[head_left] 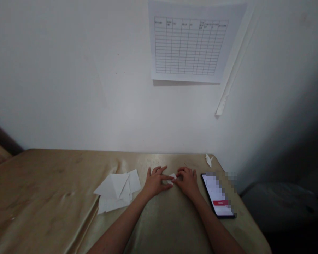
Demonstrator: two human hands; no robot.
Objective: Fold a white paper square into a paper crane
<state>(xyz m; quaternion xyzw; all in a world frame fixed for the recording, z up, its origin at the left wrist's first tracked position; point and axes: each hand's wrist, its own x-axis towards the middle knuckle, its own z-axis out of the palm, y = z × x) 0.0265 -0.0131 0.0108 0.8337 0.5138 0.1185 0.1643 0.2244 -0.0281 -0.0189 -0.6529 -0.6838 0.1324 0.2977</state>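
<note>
A small piece of folded white paper (pixel 172 177) lies between my two hands, low over the table or on it. My left hand (pixel 156 181) has its thumb and index finger on the paper's left side, while its other fingers are spread. From the other side my right hand (pixel 187 180) pinches the paper's right edge between thumb and fingers, its remaining fingers curled. My fingers cover part of the paper, so its exact folded shape is hidden.
White paper sheets (pixel 115 192) lie in a loose pile to the left. On the right is a phone (pixel 218 195) with its screen lit, and beyond it a small folded paper bird (pixel 208 160). The brownish table cover (pixel 55 190) is creased. A printed chart (pixel 188 46) hangs on the wall.
</note>
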